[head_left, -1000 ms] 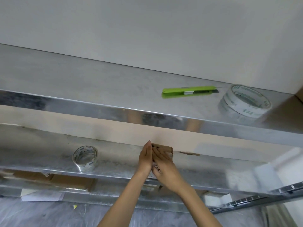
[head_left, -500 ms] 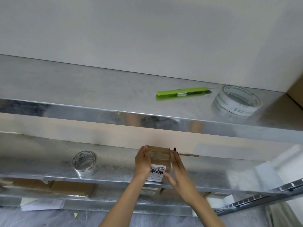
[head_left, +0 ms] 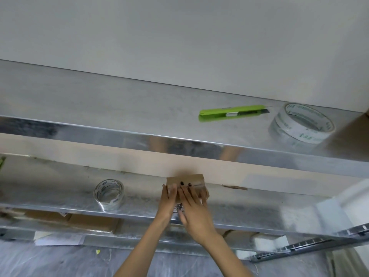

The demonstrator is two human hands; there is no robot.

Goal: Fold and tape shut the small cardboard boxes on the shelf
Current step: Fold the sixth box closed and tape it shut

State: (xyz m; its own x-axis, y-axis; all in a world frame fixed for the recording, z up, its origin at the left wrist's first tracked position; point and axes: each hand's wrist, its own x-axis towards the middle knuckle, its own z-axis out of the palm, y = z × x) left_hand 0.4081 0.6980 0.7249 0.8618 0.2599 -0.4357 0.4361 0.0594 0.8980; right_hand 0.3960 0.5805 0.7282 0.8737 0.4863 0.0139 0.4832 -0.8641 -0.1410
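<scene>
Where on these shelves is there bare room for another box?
Upper shelf: long stretch left of the green cutter. Lower shelf: left of the small tape roll, right of the cardboard scrap. Crowded: around the box, left hand and right hand; the large tape roll's corner.

Upper metal shelf point(head_left: 99, 108): green cutter point(head_left: 229, 115), white tape roll point(head_left: 301, 124); lower shelf point(head_left: 60, 188): second tape roll point(head_left: 108, 193), small cardboard box point(head_left: 191, 179).

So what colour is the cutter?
The cutter is bright green; the head view shows it best.
</scene>
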